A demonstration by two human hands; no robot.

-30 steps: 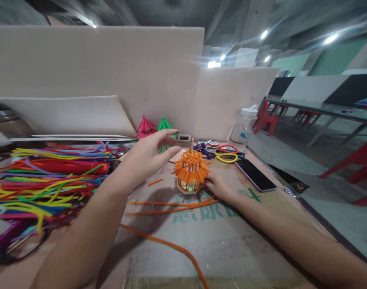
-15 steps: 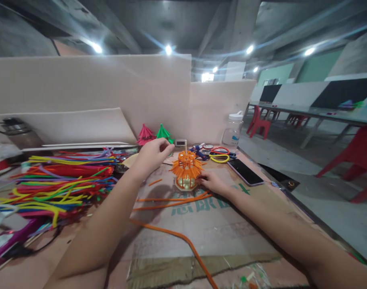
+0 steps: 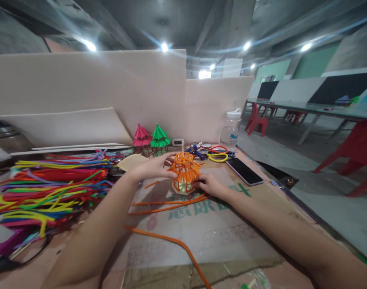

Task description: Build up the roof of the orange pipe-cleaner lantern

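An orange pagoda-like model made of fuzzy stems stands upright on a pale base, with a thin stick rising from its top. My left hand is at its left side, thumb and fingers apart around the orange fringe. On the lower right of the model rests my right hand, its fingers curled at the edge near the base. Orange stems lie in front of the model, and a longer bent orange stem is closer to me. A short orange piece lies to the left.
Colourful stems are piled at the left. Behind stand a pink model and a green model. Scissors with yellow handles, a phone and a clear bottle are at the right. Cardboard lies underneath.
My left hand has come down from above and left of the orange model to its left side, uncovering the green model. My right hand stays at the model's lower right. The view has shifted slightly.
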